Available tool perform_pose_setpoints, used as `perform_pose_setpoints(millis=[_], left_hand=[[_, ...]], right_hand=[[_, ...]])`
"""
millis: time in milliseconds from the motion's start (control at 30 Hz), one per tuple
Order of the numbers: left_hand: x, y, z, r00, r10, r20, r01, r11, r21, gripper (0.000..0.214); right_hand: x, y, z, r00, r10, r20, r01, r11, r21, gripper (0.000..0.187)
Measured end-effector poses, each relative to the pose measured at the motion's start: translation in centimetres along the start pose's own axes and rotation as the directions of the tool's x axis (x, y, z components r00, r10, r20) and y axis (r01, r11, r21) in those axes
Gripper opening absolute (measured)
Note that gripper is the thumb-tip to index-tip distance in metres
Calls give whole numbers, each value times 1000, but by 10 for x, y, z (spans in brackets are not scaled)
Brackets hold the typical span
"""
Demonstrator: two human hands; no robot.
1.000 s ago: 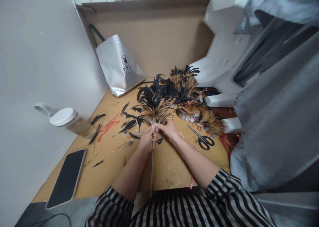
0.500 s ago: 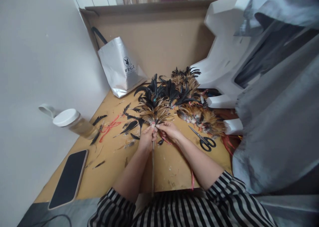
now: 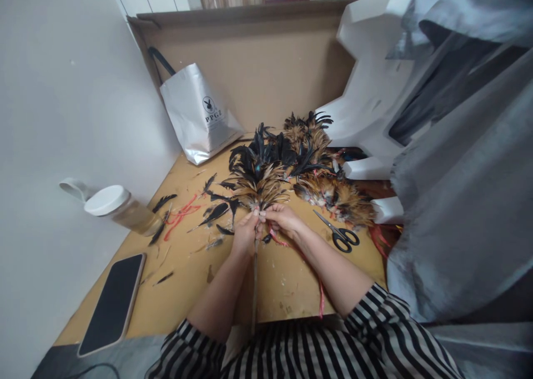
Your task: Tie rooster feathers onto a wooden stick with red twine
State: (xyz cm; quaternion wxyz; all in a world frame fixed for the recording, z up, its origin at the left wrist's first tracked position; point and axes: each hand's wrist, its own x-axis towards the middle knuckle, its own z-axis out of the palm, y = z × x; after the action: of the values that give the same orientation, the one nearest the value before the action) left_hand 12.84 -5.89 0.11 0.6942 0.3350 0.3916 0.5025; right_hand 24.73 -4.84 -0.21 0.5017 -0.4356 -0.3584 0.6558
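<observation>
Head view: left hand [image 3: 245, 233] is closed round a thin pale wooden stick [image 3: 254, 282], fingers wrapped just under the head; right hand [image 3: 283, 220] has its fingers pinched together at the neck of a bushy black-and-tan feather bundle [image 3: 259, 171], where quills meet stick; a thin red plastic cord [image 3: 276, 238] comes out under the right hand and trails to the near edge. The bundle lies mid-way across the brown cardboard-covered surface [image 3: 287, 287], fanned away from the person.

Handling, my read: feather bundle is very light, soft and springy; vanes crush and shed easily, so no hold on the plumes; stick is stiff but slim, likely to roll in the fingers; firmest hold is the bound neck plus the stick just below; cord looks slick.

Around: black-handled steel scissors [image 3: 339, 235] lie right of the right hand, apart; loose black feathers [image 3: 216, 212] lie to the left; a heap of tan feathers [image 3: 333, 196] sits behind the scissors; a black smartphone [image 3: 111, 304] lies near the left edge.
</observation>
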Motion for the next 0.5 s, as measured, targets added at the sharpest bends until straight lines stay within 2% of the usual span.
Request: perform_pose_setpoints(millis=[267,500], left_hand=[[-2,0,1,999,33,-37,-31,998,58,41],[-5,-1,2,996,61,-65,-55,995,80,39]], right_hand=[[-4,-4,1,997,-24,73,29,997,-69,31],[-5,0,8,989,-101,104,105,994,-37,28]])
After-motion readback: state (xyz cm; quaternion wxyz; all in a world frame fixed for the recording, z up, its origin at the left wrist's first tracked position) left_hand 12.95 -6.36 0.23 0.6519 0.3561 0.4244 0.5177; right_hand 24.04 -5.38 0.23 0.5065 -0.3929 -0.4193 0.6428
